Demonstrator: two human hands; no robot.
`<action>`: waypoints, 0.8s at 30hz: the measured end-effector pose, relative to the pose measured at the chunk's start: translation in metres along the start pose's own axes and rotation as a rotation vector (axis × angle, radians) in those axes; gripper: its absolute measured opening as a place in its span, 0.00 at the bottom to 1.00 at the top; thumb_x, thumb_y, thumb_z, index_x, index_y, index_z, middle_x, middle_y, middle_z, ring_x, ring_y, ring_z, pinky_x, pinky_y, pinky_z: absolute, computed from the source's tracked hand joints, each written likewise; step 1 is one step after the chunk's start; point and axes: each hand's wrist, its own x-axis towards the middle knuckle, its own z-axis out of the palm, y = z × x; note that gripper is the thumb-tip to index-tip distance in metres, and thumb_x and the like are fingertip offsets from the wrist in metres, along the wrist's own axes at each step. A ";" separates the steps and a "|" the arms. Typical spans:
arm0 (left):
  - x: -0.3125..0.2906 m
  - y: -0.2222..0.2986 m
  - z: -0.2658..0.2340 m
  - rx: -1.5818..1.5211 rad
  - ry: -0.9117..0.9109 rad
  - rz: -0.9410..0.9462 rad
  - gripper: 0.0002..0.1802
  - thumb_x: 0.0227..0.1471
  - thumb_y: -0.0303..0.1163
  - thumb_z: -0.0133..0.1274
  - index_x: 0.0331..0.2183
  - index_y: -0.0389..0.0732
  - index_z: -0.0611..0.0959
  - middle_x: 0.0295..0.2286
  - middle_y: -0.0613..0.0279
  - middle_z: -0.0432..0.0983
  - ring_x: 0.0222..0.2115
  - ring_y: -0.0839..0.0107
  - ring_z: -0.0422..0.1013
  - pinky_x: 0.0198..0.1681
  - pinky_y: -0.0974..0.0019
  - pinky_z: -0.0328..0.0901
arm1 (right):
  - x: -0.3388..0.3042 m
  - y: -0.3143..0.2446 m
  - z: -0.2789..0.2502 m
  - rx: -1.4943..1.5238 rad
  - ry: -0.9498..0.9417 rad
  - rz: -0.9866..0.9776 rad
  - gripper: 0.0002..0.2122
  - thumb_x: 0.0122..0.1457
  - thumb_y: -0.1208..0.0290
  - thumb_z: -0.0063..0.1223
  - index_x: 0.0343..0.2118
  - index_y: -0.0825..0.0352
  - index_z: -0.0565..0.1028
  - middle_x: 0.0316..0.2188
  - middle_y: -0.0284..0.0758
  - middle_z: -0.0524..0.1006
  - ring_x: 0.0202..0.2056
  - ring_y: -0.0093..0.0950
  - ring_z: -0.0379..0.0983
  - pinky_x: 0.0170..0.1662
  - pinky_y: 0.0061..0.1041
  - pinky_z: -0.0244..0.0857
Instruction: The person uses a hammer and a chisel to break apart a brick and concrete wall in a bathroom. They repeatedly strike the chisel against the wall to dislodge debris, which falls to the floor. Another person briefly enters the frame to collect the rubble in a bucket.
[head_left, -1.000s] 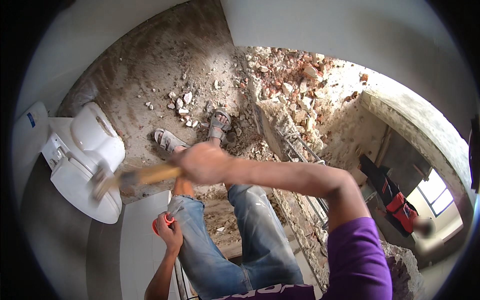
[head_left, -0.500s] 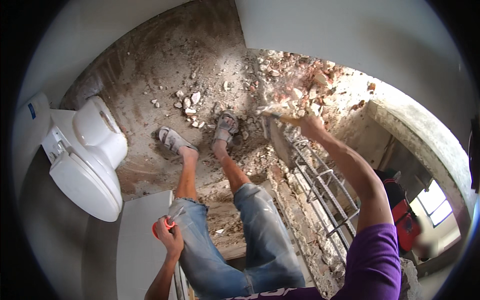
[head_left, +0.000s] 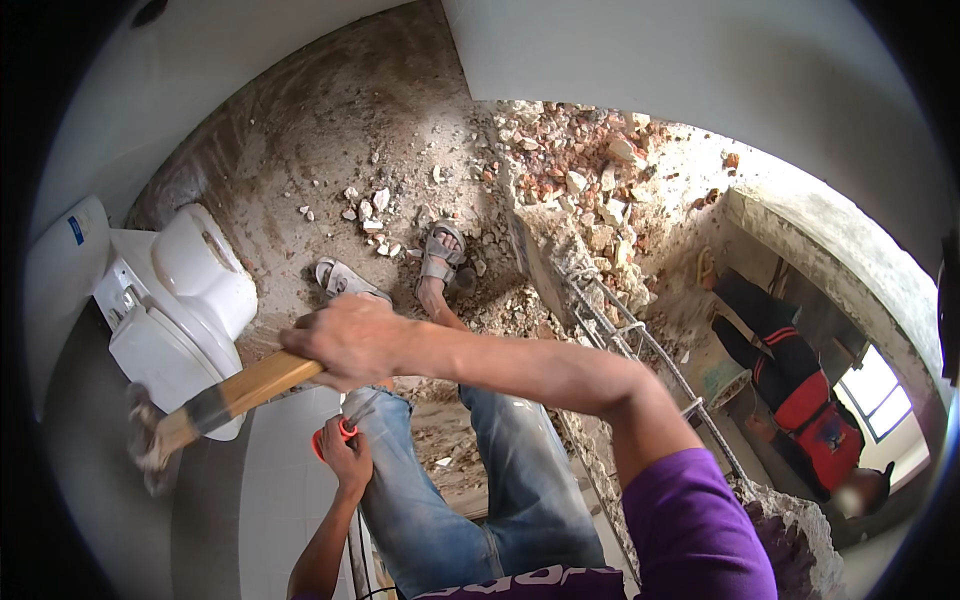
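Observation:
My right hand point(head_left: 350, 340) is closed around the wooden handle of a hammer point(head_left: 262, 384). My right arm reaches across my body, and the blurred metal head hangs in front of the toilet's lower edge. Below it, my left hand point(head_left: 347, 465) grips a chisel point(head_left: 319, 440) by its red-orange guarded grip, beside my left knee. Its grey metal shaft points up and right over my jeans. To my right lies a broken concrete beam point(head_left: 545, 245) with exposed steel rebar point(head_left: 655, 358).
A white toilet point(head_left: 175, 325) stands at the left. Broken masonry rubble point(head_left: 590, 180) is heaped beyond the beam, with loose chunks point(head_left: 372, 208) near my sandals. A white tiled ledge point(head_left: 285, 490) runs along my left. At the lower right another person point(head_left: 810, 420) in red and black is on a lower level.
My right hand has swung the hammer from above the beam leftward across my body. The left hand keeps the chisel at my knee. More of the other person shows.

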 end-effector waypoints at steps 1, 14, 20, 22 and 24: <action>0.000 0.001 0.002 0.009 -0.007 0.024 0.16 0.39 0.24 0.50 0.36 0.35 0.72 0.30 0.49 0.69 0.35 0.49 0.65 0.41 0.53 0.57 | 0.006 -0.004 0.006 0.006 0.048 -0.006 0.15 0.47 0.65 0.53 0.36 0.68 0.72 0.18 0.41 0.74 0.22 0.39 0.74 0.25 0.37 0.68; -0.010 0.001 0.026 0.155 -0.051 0.169 0.09 0.39 0.27 0.50 0.27 0.40 0.69 0.26 0.52 0.69 0.33 0.49 0.66 0.36 0.51 0.56 | -0.045 -0.049 0.101 0.773 0.366 0.868 0.13 0.54 0.65 0.54 0.29 0.73 0.71 0.15 0.37 0.71 0.19 0.31 0.71 0.24 0.31 0.64; -0.008 -0.012 0.023 0.200 -0.093 0.175 0.08 0.40 0.29 0.51 0.27 0.44 0.70 0.26 0.56 0.71 0.31 0.52 0.68 0.35 0.50 0.57 | -0.158 -0.083 0.134 1.767 0.593 1.191 0.10 0.60 0.67 0.51 0.24 0.61 0.65 0.15 0.22 0.61 0.15 0.16 0.58 0.17 0.18 0.56; -0.006 -0.013 0.022 0.237 -0.128 0.143 0.10 0.38 0.31 0.52 0.28 0.45 0.71 0.25 0.57 0.72 0.30 0.53 0.69 0.35 0.51 0.57 | -0.200 -0.110 0.134 2.012 0.611 1.202 0.11 0.62 0.67 0.48 0.23 0.59 0.62 0.15 0.22 0.59 0.15 0.16 0.56 0.19 0.18 0.56; -0.005 -0.013 0.020 0.225 -0.098 0.189 0.10 0.38 0.31 0.53 0.27 0.45 0.70 0.24 0.57 0.71 0.30 0.54 0.69 0.35 0.52 0.57 | -0.237 -0.139 0.133 2.277 0.644 1.150 0.10 0.63 0.68 0.45 0.25 0.59 0.61 0.15 0.22 0.58 0.16 0.16 0.56 0.20 0.18 0.55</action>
